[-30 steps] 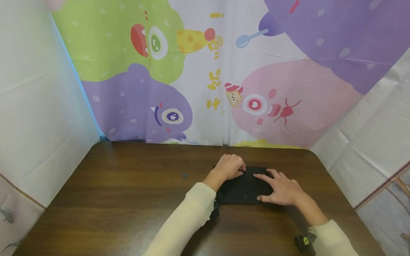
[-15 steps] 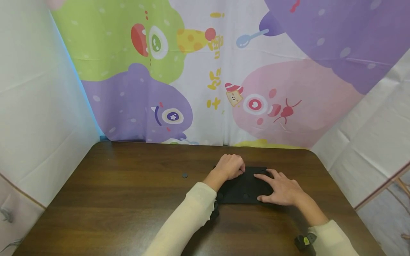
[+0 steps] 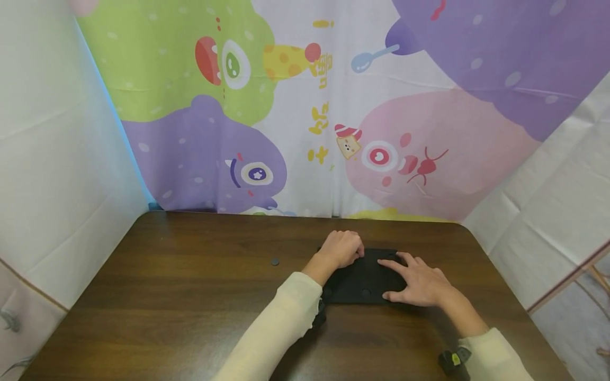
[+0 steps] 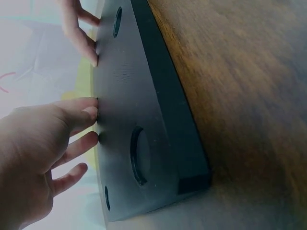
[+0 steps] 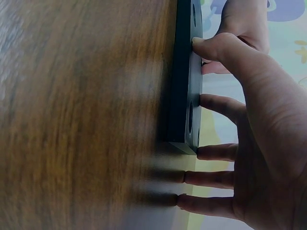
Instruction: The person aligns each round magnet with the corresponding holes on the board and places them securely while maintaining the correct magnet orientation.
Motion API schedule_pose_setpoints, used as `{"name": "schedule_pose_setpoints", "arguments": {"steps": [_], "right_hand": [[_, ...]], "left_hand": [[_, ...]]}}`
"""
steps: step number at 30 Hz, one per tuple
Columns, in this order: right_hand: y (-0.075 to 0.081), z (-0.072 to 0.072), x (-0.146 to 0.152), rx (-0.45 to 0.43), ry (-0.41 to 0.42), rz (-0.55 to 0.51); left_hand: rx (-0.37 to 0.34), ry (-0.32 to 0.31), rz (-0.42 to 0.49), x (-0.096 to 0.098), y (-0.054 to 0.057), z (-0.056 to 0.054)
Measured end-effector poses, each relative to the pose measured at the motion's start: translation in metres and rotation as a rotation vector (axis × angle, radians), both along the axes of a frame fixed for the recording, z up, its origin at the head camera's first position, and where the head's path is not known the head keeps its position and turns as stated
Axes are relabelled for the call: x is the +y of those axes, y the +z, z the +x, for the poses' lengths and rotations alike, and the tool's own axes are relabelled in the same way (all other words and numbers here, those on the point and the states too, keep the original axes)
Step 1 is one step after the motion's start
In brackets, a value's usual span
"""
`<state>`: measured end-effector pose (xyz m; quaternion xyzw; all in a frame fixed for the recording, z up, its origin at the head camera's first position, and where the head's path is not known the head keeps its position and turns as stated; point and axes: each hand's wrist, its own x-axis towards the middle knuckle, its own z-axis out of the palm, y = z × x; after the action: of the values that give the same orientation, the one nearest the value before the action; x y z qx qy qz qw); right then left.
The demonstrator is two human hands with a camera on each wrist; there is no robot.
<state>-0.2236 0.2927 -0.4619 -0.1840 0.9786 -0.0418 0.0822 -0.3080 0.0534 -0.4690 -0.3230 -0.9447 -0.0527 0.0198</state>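
Observation:
A flat black rectangular case [image 3: 352, 276] with shallow round recesses lies on the wooden table. My left hand [image 3: 339, 247] is over its far left part. In the left wrist view, the thumb and forefinger of the left hand [image 4: 36, 146] come together at the case's top face; I cannot tell whether something small is between them. With fingers spread, my right hand [image 3: 419, 284] rests on the right end of the case. Its thumb and forefinger touch the top in the right wrist view, and other fingers of the right hand [image 5: 268, 139] reach past the end to the table.
A small dark grey disc [image 3: 275, 261] lies on the table [image 3: 190, 296] left of the case. Behind the table hangs a cartoon-printed curtain [image 3: 305, 116], with a white sheet [image 3: 57, 127] on the left and another sheet [image 3: 548, 196] on the right.
The left hand's fingers shift very slightly at the same spot on the case. The right hand, the case and the disc stay where they were.

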Motion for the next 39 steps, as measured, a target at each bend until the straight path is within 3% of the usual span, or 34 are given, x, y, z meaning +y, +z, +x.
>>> {"name": "schedule_pose_setpoints", "arguments": {"steps": [9,16,20,39], "right_hand": [[0.000,0.001,0.002,-0.012,-0.002,-0.012],[-0.012,-0.005,0.011,0.037,0.043,-0.027],[-0.005,-0.001,0.005,-0.002,0.011,-0.036],[-0.001,-0.001,0.002,-0.006,0.001,-0.016]], "left_hand": [[0.005,-0.003,-0.021,-0.001,0.002,0.003],[-0.015,-0.012,-0.018,-0.001,0.002,0.003],[-0.025,-0.016,-0.011,-0.002,0.002,0.003],[0.007,-0.033,-0.011,-0.008,0.004,0.001]]}}
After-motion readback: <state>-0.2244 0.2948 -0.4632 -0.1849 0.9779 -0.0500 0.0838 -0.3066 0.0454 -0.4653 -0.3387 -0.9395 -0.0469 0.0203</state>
